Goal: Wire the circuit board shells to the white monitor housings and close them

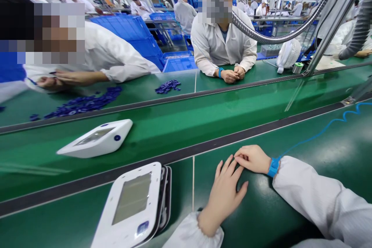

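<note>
My left hand (225,193) lies on the green bench with its fingers stretched out and the thumb apart; it holds nothing. My right hand (253,159) reaches in from the right, its fingers bent together against the fingertips of the left, apparently pinching a finger there. A blue wrist strap (273,167) is around the right wrist. Left of my hands is a white device housing with a grey display (133,197), lying on one or more similar panels (166,197) with dark edges. Its lower end runs out of the picture.
A white wedge-shaped device (97,139) sits on the green conveyor (186,118). Beyond it are piles of blue parts (84,102) and two seated co-workers in white coats (228,42). A coiled blue cord (316,133) runs right from my strap. A small white fan (288,55) stands farther back.
</note>
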### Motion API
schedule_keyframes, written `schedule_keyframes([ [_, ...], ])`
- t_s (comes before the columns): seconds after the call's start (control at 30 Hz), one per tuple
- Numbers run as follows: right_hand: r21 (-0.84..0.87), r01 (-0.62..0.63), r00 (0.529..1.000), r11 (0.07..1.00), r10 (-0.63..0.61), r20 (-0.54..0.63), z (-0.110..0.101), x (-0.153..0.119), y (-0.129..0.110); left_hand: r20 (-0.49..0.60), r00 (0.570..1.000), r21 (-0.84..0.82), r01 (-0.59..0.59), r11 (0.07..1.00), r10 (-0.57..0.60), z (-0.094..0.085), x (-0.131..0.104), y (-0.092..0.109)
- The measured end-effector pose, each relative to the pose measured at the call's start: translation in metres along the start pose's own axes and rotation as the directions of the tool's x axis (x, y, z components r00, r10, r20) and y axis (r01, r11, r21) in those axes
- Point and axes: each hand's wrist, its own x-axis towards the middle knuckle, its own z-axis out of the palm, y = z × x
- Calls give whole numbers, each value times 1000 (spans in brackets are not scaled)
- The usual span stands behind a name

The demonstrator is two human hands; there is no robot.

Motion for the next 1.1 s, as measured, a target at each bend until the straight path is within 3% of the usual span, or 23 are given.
schedule_keyframes([
  [0.87, 15, -2, 1000, 1000, 2, 6, -2, -1, 0, -18, 1000, -14, -11, 1000, 11, 1, -2, 0],
  [1.1, 174, -106, 994, 979, 106, 8, -4, 6, 5, -77, 997, -37, -11, 999, 8, 2, 2, -1],
])
